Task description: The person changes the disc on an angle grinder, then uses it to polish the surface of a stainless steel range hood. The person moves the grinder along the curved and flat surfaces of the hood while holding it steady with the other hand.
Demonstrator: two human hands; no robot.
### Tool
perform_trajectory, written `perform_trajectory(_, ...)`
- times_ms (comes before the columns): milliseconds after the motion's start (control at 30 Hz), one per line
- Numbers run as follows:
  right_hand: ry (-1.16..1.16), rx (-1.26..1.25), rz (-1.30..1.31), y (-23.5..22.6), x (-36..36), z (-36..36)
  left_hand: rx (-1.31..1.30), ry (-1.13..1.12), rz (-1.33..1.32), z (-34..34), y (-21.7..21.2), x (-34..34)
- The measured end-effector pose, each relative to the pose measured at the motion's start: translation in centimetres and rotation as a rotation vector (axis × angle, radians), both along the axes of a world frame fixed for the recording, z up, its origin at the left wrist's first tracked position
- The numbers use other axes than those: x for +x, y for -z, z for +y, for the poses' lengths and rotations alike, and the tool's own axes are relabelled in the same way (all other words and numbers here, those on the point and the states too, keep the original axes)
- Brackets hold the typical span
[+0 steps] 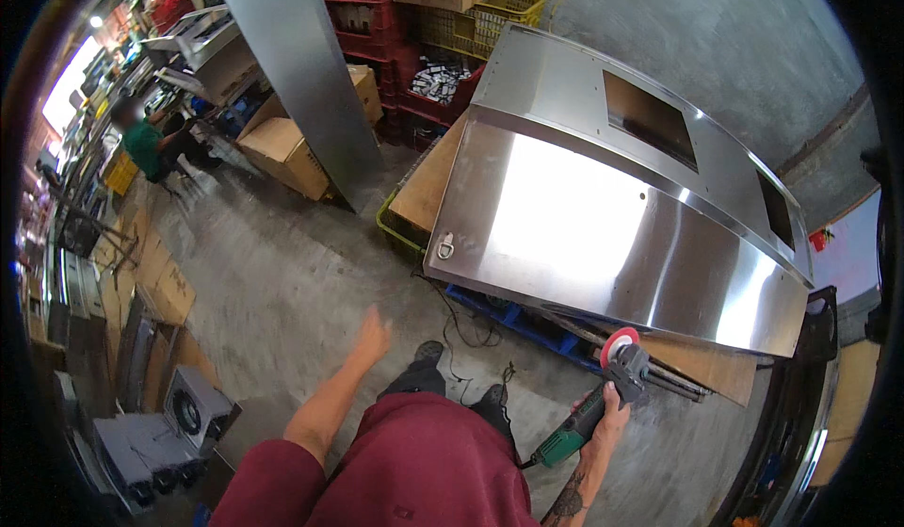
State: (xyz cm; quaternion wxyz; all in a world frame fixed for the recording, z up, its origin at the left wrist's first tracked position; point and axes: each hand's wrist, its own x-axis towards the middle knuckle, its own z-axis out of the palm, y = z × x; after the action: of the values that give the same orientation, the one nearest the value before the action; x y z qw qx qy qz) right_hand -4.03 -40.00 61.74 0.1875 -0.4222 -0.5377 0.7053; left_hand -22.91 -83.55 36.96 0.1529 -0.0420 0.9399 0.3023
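My right hand [610, 416] grips a green angle grinder [591, 412] with a red disc [619, 342] at its top, held low beside the front edge of a large shiny stainless steel cabinet shell [584, 226]. The shell lies tilted on a blue pallet [508, 315] and wooden boards. My left hand [372, 334] is stretched out forward over the concrete floor, fingers loosely together, holding nothing. A black cable [466, 324] runs on the floor below the shell.
A tall steel sheet [301, 65] leans at the back. Cardboard boxes [282, 150], red crates [367, 9] and yellow baskets [490, 18] stand behind. A person in green [146, 145] crouches far left. Metal units with fans [184, 414] sit at lower left.
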Motion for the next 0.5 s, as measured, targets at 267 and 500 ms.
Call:
perform_trajectory(267,-0.176,-0.009,0.039,0.9,1.5,9.8,-0.344,0.036,-0.499,0.6,6.0,17.9)
perform_trajectory(500,-0.16,-0.032,0.061,2.0,3.6,15.8,0.107,-0.061,-0.189,15.0,3.0,13.9)
